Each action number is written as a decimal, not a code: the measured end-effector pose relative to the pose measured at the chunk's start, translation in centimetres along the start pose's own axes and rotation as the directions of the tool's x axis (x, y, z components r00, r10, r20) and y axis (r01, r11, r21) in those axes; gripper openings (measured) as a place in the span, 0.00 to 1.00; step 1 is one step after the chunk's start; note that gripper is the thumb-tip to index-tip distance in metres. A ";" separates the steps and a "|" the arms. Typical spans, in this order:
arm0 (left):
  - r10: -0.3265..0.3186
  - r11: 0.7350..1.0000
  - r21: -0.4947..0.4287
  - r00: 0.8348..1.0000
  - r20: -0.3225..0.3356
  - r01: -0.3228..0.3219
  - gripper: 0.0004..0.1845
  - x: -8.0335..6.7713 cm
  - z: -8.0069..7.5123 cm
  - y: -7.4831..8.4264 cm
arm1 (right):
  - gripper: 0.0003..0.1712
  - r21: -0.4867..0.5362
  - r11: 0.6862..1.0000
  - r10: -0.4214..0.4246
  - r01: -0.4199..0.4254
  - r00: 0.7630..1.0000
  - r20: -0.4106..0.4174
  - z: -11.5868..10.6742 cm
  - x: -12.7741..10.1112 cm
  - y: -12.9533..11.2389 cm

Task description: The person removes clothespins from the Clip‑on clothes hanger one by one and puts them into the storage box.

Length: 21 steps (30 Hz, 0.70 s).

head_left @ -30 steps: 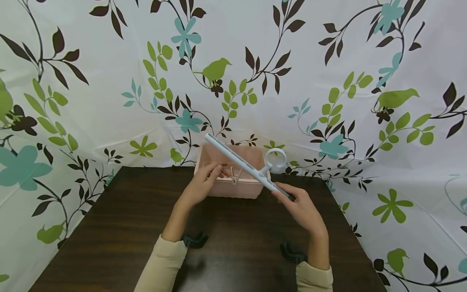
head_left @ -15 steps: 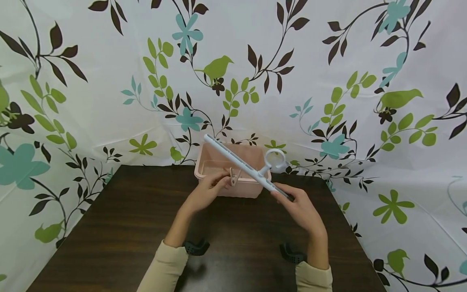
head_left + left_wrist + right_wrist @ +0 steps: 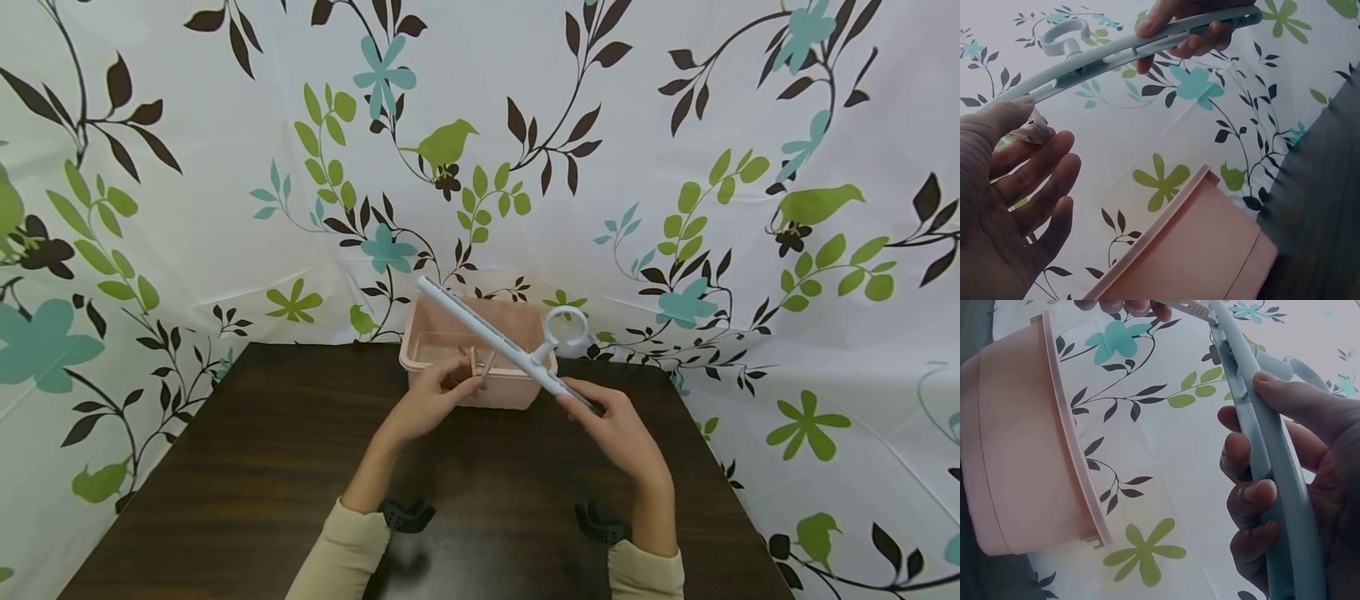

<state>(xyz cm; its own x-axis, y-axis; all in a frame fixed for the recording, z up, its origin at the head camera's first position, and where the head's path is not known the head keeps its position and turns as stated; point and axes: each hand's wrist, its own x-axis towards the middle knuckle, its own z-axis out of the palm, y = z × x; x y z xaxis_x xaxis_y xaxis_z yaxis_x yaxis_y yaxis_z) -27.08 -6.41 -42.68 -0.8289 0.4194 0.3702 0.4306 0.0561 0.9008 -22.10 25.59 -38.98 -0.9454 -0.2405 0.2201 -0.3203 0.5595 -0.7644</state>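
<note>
Right now I see the clothespin (image 3: pixel 480 364) just above centre of the head view, pinched between my left hand's (image 3: pixel 431 400) thumb and fingertips, touching the underside of the white hanger bar (image 3: pixel 501 340). My right hand (image 3: pixel 618 429) has its fingers wrapped round the bar's lower end, holding it slanted over the pink basket (image 3: pixel 517 392). Below them lies the dark wooden table (image 3: pixel 225 500), with a flowered curtain (image 3: pixel 187 208) behind.

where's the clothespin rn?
Head view, centre: the clothespin is pinched in the left hand, just under the white hanger bar, in front of the pink basket.
</note>
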 end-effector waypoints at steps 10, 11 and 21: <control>0.010 0.993 -0.120 1.000 0.014 -0.008 0.17 -0.1 0.5 0.1 | 0.22 0.015 0.999 -0.033 0.033 0.999 0.014 0.0 -0.1 -0.2; 0.007 0.993 -0.121 1.000 0.011 -0.006 0.17 -0.1 0.5 0.1 | 0.22 0.016 0.999 -0.037 0.037 0.999 0.016 0.0 -0.1 -0.2; -0.042 0.996 -0.080 0.998 -0.037 0.039 0.14 -0.2 0.2 0.2 | 0.20 0.021 0.999 -0.047 0.046 0.999 0.025 0.0 -0.3 -0.4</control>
<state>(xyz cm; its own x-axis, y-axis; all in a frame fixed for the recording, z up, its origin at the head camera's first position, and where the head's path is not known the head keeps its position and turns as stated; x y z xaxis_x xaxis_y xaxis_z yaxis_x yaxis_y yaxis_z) -26.77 -6.32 -42.63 -0.8591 0.3825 0.3399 0.3680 0.0002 0.9298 -21.71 25.46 -38.73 -0.9275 -0.2863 0.2403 -0.3623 0.5306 -0.7662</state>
